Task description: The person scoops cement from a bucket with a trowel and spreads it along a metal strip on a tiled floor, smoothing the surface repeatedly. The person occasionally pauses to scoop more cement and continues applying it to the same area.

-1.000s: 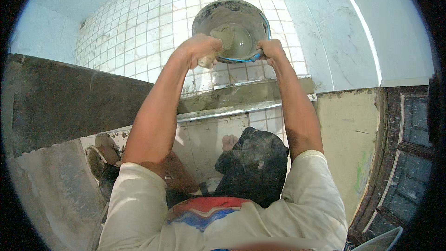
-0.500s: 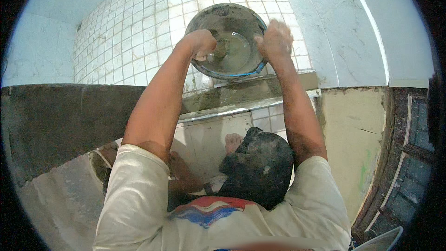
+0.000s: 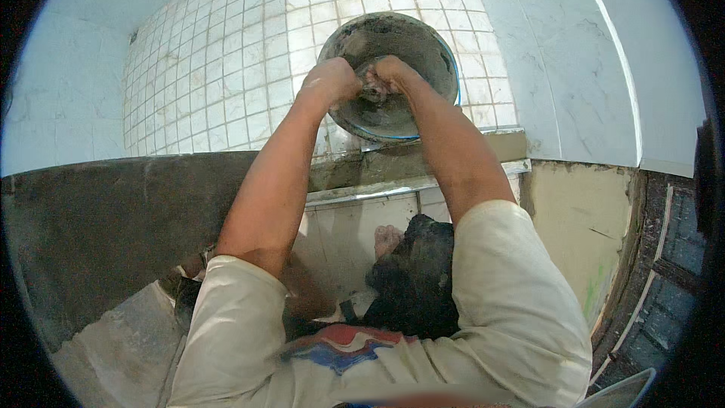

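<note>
A round, dark bucket (image 3: pixel 423 41), smeared with grey and edged with blue on its near and right sides, stands on white tiles at the top middle. My left hand (image 3: pixel 331 81) is closed over its left part, fingers curled inward. Close beside it, inside the rim, my right hand (image 3: pixel 390 75) is closed as well, its fingers bunched toward the left. Something may be squeezed between the two hands, but the fingers and blur hide it. Both forearms reach out across a low ledge.
The tiled floor (image 3: pixel 226 68) spreads behind and left of the bucket. A mortar-coated ledge (image 3: pixel 377 170) runs in front of it. Pale panelled wall (image 3: pixel 559 53) rises at right, with a dark low wall (image 3: pixel 113 215) at left. My bare foot (image 3: pixel 387 240) shows below.
My right hand has moved left from the bucket's right rim to beside my left hand. The pale liquid seen in the bucket earlier is now mostly hidden behind the hands.
</note>
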### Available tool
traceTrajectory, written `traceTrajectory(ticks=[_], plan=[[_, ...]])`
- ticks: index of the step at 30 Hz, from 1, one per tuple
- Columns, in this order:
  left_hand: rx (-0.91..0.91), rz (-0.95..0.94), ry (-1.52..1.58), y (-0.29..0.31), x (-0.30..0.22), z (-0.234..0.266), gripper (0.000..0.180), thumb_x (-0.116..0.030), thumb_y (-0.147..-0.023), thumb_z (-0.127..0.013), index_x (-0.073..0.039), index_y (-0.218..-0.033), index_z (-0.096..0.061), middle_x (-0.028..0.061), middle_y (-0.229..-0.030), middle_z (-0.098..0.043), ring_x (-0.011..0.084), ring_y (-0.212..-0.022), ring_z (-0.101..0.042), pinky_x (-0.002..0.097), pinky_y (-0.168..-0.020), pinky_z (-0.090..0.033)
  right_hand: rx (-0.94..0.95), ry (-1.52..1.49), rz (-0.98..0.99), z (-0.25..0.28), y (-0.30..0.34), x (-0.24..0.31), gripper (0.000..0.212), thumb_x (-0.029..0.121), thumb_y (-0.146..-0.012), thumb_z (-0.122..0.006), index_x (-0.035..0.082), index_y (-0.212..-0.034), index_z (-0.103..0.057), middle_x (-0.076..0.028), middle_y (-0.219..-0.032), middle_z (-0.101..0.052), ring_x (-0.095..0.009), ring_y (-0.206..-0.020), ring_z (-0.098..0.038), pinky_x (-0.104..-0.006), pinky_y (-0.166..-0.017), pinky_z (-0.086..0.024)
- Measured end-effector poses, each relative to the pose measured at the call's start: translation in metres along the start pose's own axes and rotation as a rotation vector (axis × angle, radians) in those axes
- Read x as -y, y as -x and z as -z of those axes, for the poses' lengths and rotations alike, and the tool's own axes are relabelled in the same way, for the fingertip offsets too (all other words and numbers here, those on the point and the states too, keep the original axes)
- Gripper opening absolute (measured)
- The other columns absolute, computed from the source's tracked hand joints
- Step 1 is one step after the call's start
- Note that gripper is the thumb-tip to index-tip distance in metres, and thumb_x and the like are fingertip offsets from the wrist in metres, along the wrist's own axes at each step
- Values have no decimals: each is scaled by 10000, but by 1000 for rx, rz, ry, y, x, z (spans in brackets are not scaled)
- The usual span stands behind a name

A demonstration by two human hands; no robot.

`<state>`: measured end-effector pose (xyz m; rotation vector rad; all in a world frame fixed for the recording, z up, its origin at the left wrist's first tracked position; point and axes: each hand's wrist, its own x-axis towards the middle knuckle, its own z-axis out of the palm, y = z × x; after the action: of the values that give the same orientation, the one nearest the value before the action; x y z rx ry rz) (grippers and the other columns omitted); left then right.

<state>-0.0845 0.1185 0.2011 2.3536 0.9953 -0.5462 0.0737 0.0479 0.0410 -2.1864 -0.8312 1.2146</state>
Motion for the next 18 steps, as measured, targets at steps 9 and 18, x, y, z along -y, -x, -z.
traceTrajectory(ticks=[9, 18], plan=[[65, 11, -72, -6, -24, 31, 385, -305, -950, -634, 53, -974, -776, 223, -876, -772, 339, -803, -778, 436, -763, -612, -98, -803, 21, -30, 65, 49, 724, 555, -1079, -386, -75, -1271, -687, -236, -1336, -664, -346, -1240, -594, -476, -1099, -399], [-23, -72, -51, -4, -7, 22, 356, -288, -869, -734, 65, -884, -769, 216, -771, -746, 339, -773, -759, 442, -769, -595, -167, 463, 16, -11, -2, -34, 599, 496, -1063, -452, -6, -1247, -723, -226, -1406, -646, -399, -1295, -629, -515, -1102, -481]])
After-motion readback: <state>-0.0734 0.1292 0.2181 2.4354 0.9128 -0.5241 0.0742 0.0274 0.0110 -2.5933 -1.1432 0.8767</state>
